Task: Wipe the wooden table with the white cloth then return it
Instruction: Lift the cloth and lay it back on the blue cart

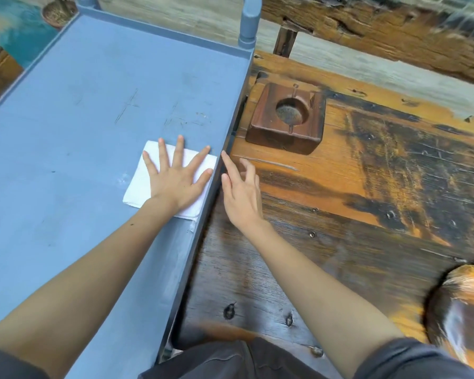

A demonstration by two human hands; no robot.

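A folded white cloth (137, 184) lies flat on the blue painted shelf (80, 127), close to its right edge. My left hand (175, 177) rests flat on the cloth with fingers spread wide. My right hand (241, 192) hovers just right of the shelf's edge, over the rustic wooden table (367, 187), fingers apart and holding nothing; its fingertips point toward the shelf edge. The table is orange-brown with dark worn patches and metal studs.
A square wooden ashtray (286, 119) sits on the table just beyond my right hand. A rough wooden bench (381, 31) runs along the far side. A round wooden object (463, 307) shows at the right edge. A small bowl (58, 12) stands far left.
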